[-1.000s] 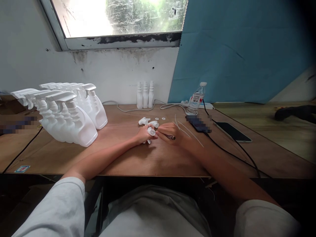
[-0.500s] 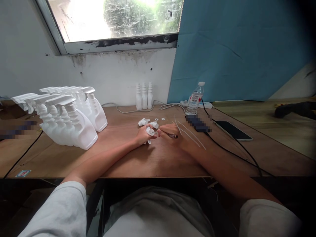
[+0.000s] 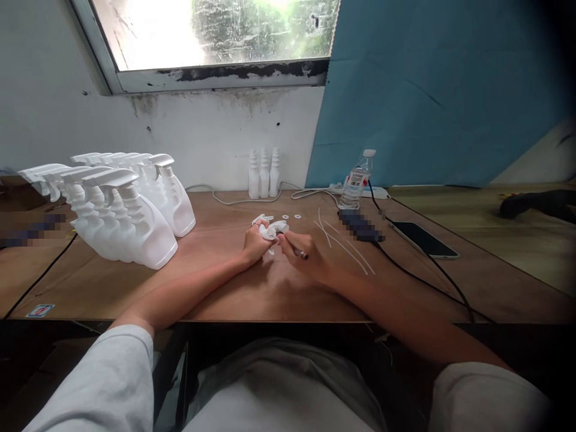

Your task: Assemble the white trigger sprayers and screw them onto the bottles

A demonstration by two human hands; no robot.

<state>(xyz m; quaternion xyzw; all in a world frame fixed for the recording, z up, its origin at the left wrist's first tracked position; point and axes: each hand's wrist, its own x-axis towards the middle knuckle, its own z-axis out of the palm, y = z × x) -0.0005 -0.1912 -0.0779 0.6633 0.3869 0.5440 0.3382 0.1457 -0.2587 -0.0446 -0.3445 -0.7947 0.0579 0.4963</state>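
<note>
A white sprayer head (image 3: 272, 229) is held between both hands at the middle of the desk (image 3: 234, 288).

The sprayer head is pinched by the fingers of the left hand (image 3: 254, 243); a thin dark tool (image 3: 300, 254) is gripped in the closed fingers of the right hand (image 3: 300, 255), its tip hidden at the head. White spray bottles (image 3: 130, 210) are seen standing well to the left, thin tubes (image 3: 346, 243) lying just right.

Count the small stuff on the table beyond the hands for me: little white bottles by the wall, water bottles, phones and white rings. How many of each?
Little white bottles: 3
Water bottle: 1
Phone: 1
White rings: 2
Total: 7
</note>
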